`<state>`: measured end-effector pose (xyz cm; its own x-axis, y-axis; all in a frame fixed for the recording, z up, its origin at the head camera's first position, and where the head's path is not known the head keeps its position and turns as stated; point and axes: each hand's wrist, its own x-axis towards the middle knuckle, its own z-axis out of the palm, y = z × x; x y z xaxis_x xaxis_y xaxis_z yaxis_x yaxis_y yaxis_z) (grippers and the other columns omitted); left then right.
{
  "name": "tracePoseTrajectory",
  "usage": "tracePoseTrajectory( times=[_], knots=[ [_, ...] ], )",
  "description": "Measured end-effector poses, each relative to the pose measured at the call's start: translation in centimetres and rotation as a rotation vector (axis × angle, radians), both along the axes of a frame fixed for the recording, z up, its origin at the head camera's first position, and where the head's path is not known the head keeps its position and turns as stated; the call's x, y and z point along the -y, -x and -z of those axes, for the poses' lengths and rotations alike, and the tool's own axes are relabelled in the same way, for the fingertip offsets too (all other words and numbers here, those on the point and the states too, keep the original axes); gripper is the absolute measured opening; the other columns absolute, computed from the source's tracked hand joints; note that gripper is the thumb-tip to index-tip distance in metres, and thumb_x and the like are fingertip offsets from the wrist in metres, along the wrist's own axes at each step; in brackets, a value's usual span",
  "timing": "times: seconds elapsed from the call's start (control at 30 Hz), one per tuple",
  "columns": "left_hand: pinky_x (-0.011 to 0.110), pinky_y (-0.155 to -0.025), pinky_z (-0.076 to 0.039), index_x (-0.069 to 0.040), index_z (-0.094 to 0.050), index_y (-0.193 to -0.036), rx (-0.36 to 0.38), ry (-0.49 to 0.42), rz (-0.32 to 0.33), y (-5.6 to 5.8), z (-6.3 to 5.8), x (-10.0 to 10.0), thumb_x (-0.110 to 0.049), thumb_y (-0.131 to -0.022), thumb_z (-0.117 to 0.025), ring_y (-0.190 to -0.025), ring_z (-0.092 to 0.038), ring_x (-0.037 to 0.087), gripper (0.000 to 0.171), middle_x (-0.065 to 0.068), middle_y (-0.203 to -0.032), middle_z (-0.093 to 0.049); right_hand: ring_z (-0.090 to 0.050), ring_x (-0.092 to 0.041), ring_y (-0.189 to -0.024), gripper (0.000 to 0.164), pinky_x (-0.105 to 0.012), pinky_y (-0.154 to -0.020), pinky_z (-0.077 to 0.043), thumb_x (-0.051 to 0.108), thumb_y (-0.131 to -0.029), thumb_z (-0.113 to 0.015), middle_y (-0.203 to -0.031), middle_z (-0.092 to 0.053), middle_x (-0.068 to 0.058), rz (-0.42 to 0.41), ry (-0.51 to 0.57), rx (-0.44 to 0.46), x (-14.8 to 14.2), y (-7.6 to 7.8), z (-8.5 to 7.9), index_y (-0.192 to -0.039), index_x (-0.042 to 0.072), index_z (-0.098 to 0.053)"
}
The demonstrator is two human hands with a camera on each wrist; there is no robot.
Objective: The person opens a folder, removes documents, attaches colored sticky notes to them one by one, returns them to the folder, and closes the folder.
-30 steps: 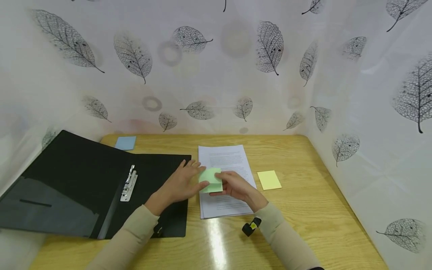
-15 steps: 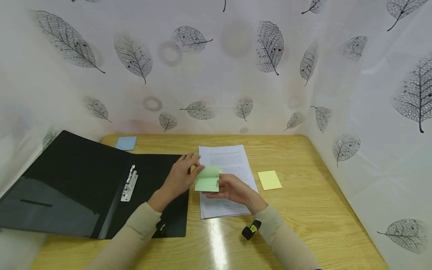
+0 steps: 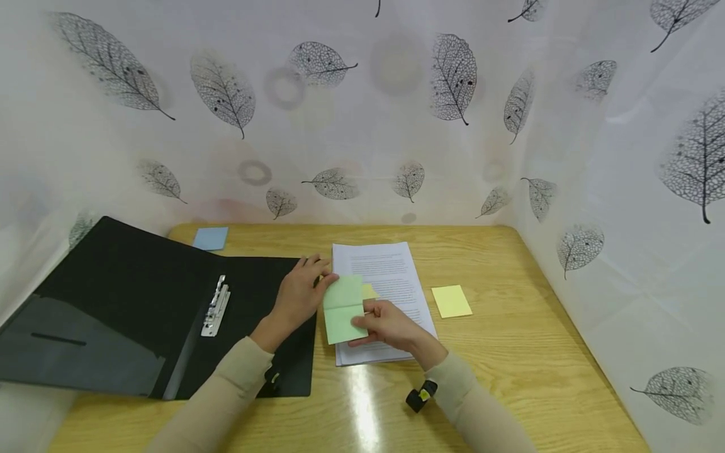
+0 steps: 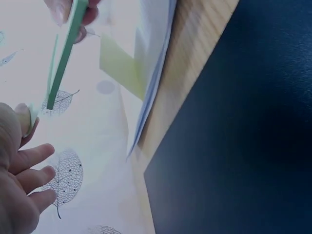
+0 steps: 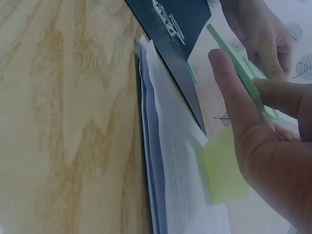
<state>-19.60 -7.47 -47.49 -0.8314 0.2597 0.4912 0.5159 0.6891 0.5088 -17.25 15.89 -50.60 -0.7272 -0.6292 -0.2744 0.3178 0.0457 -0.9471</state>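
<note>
The green pad (image 3: 347, 327) is above the white papers (image 3: 385, 258), pinched between the fingers of the right hand (image 3: 391, 327); those of the left hand (image 3: 297, 296) pinch its top sheet (image 3: 343, 290). The sheet has opened further upward, seemingly nearing release. A yellow note (image 3: 370, 291) lies on the papers; the left arm (image 3: 218, 393) covers part of the black binder (image 3: 263, 283).

white glare streaks the table (image 3: 510, 352); wrist views look hazy.

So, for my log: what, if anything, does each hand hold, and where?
The right hand grips a square green paper pad by its right edge; the left hand pinches its raised sheet near the upper left corner.
</note>
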Motion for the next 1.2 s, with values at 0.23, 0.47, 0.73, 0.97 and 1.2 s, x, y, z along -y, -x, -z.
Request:
tracePoseTrajectory(
  times=[0.23, 0.47, 0.73, 0.97, 1.2],
  knots=[
    [0.059, -0.104, -0.055, -0.005, -0.079, -0.102, 0.033, -0.024, -0.061, 0.0, 0.4, -0.2, -0.029, -0.097, -0.075, -0.13, -0.064, 0.045, 0.025, 0.024, -0.133, -0.071, -0.075, -0.032, -0.113, 0.037, -0.049, -0.094, -0.063, 0.004, -0.107, -0.055, -0.126, -0.071, -0.024, -0.005, -0.034, 0.004, 0.0, -0.8, -0.1, -0.139, -0.013, -0.056],
    [0.053, -0.089, -0.062, -0.004, -0.076, -0.102, 0.018, -0.088, -0.093, 0.5, 0.4, 0.2, -0.026, -0.099, -0.073, -0.102, -0.076, 0.038, 0.022, 0.023, -0.125, -0.074, -0.078, -0.03, -0.1, 0.02, -0.048, -0.092, -0.063, 0.002, -0.105, -0.058, -0.102, -0.073, -0.009, -0.034, -0.041, 0.07, -0.2, -2.1, 0.6, -0.12, -0.012, -0.063],
    [0.039, -0.061, -0.06, -0.004, -0.073, -0.1, 0.003, -0.154, -0.054, 1.2, 0.2, 1.1, -0.022, -0.099, -0.073, -0.072, -0.074, 0.025, 0.019, 0.019, -0.114, -0.078, -0.076, -0.025, -0.103, 0.034, -0.049, -0.091, -0.064, 0.003, -0.106, -0.056, -0.111, -0.076, -0.017, 0.073, -0.078, -0.025, -4.6, -1.4, 0.5, -0.133, -0.017, -0.052],
    [0.04, -0.066, -0.062, -0.003, -0.073, -0.102, 0.041, -0.152, -0.048, 1.1, 0.5, 1.1, -0.021, -0.101, -0.072, -0.083, -0.077, 0.027, 0.018, 0.02, -0.117, -0.077, -0.077, -0.018, -0.09, 0.044, -0.041, -0.083, -0.066, 0.008, -0.108, -0.058, -0.106, -0.077, -0.016, 0.376, -0.258, -0.15, -11.2, -0.1, -0.9, -0.142, -0.018, -0.047],
    [0.044, -0.072, -0.064, -0.003, -0.073, -0.104, 0.026, -0.167, -0.024, 1.0, 0.4, 1.2, -0.02, -0.101, -0.072, -0.1, -0.078, 0.034, 0.017, 0.021, -0.122, -0.076, -0.076, -0.014, -0.09, 0.054, -0.04, -0.085, -0.066, 0.011, -0.111, -0.053, -0.123, -0.069, -0.032, 0.526, -0.397, -0.187, -17.3, 0.3, -1.8, -0.154, -0.018, -0.035]
  ],
)
